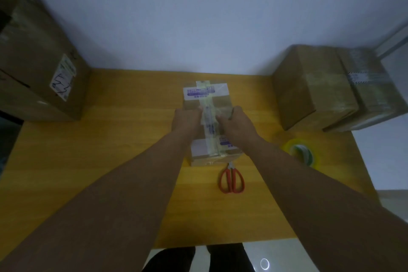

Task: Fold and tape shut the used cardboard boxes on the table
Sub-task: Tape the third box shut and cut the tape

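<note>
1. Two bare forearms reach over the near edge of the yellow-orange wooden table.
2. Bare tabletop lies left of the arms. Red-handled scissors lie just beside the near right corner of the small brown cardboard box, with a yellowish roll of clear tape further right.
3. A large brown carton fills the far left corner and two taped cartons the far right, both well apart from the small box at the table's centre.
4. The left hand and right hand rest on its top, either side of the pale tape strip, fingers bent down. Whether they press or pinch cannot be told.
</note>
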